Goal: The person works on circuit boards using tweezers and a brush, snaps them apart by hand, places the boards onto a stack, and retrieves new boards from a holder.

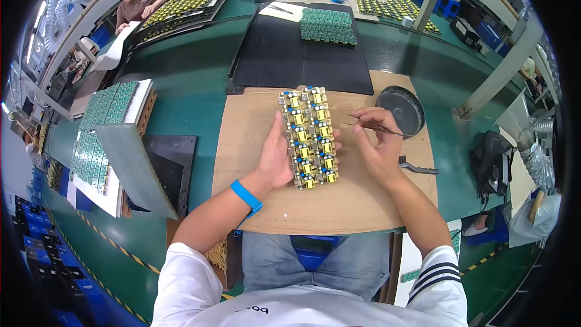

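My left hand grips a circuit board panel from its left side and from behind, with fingertips showing at the right edge. Yellow transformers, blue parts and metal connectors fill the panel in two columns. It is held up over a cardboard sheet. To the right, my right hand is closed on dark tweezers, whose tips point left toward the panel, apart from it. A blue wrist strap sits on my left wrist. Beside my right hand are a round black dish and a black brush.
Green boards are stacked on a black mat ahead. More green board panels lie on the left, near an upright grey plate. Panels with yellow parts stand at the back left, where another person sits. A metal post rises at right.
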Action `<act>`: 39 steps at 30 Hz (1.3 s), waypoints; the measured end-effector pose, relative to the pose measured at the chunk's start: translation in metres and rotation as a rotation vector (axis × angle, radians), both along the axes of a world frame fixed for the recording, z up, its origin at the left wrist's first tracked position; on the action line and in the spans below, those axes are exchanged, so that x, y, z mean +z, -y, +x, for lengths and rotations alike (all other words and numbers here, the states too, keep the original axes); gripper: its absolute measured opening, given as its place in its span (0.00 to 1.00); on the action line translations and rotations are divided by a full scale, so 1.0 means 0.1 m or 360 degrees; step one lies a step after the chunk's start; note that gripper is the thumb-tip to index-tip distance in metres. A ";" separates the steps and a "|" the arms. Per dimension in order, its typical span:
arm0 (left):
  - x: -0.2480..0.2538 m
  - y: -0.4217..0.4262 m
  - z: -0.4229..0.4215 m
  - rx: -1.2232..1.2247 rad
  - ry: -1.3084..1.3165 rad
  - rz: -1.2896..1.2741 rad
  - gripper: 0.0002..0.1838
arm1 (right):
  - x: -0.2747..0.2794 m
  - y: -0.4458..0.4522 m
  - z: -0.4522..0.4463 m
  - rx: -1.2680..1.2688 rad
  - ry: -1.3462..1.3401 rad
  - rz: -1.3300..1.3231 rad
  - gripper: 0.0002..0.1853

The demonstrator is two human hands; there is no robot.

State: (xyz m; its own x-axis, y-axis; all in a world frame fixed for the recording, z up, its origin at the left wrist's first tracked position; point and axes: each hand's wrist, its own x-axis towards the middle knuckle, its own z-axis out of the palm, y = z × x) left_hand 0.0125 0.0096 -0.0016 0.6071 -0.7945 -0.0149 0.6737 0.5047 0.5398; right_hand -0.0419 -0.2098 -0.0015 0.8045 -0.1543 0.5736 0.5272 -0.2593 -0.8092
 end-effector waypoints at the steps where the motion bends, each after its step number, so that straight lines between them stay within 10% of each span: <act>1: 0.00 0.00 -0.01 -0.0004 0.0016 0.0004 0.48 | 0.01 0.00 -0.01 -0.0005 0.0005 -0.0007 0.11; 17: 0.06 -0.03 -0.07 0.0075 -0.0230 0.0000 0.47 | 1.46 -0.46 -0.82 0.0190 0.1071 -0.1520 0.20; 21: -0.10 0.02 -0.05 -0.0170 0.0079 -0.0224 0.47 | 1.75 -1.03 -1.43 0.0427 0.1403 -0.1077 0.15; 25: -0.01 0.04 -0.07 -0.0063 0.0147 -0.0050 0.48 | 2.13 -0.99 -1.81 0.1089 0.0910 -0.1077 0.10; 29: -0.04 0.02 -0.04 0.0030 0.0218 0.0007 0.49 | 2.02 -1.18 -2.01 0.0253 0.1277 -0.1339 0.14; 39: -0.02 -0.01 0.00 0.0013 0.0245 -0.0084 0.49 | 2.79 -0.95 -2.34 0.0467 0.0898 -0.2388 0.02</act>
